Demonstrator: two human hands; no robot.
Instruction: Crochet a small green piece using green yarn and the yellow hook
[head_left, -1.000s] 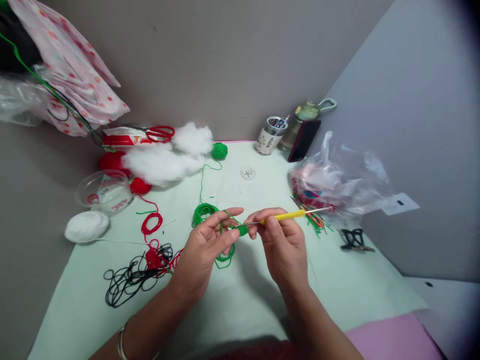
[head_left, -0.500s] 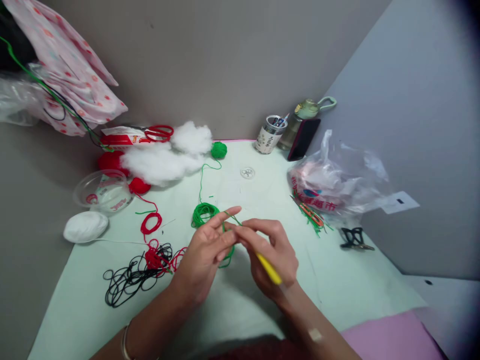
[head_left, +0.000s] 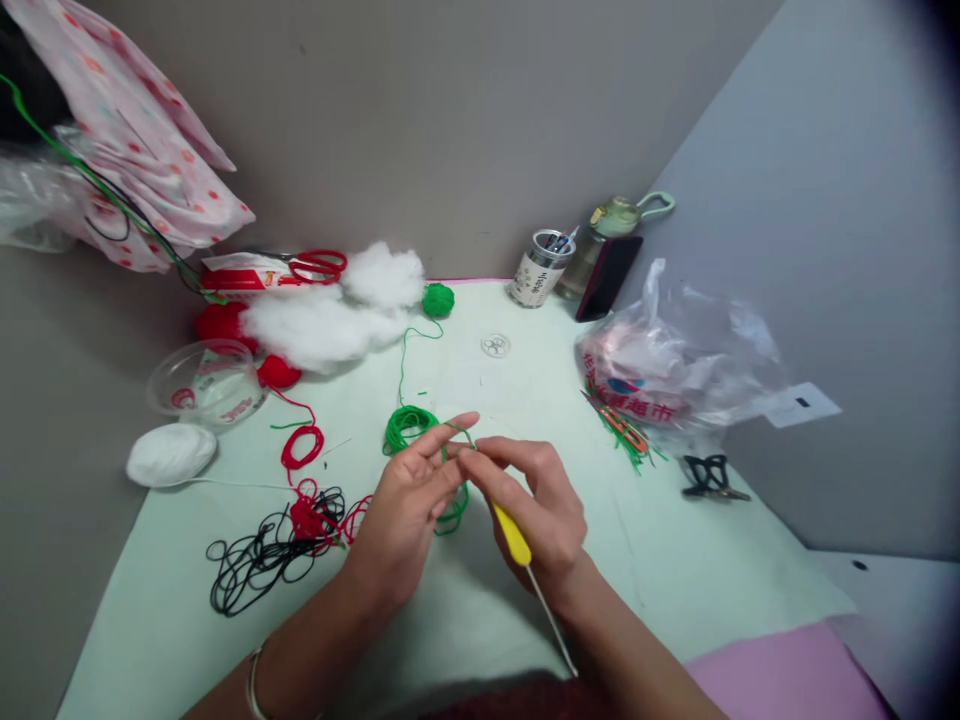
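Note:
My right hand is closed around a crochet hook with a yellow handle; its thin metal shaft points back towards me. My left hand pinches green yarn between thumb and fingers, and a strand runs over its raised index finger. The fingertips of both hands meet, hiding most of what is worked there. Just beyond my left hand lies a loose coil of green yarn, with more green loops beneath the fingers. A strand leads from the coil to a small green ball.
To the left lie tangled black cord, red yarn, a white yarn ball, a clear tub and white stuffing. A pen can, a plastic bag and black scissors stand or lie to the right.
My right hand has turned and shifted slightly left, tilting the crochet hook, so its metal rear shaft now shows clearly. The strand at my left index finger has moved a little.

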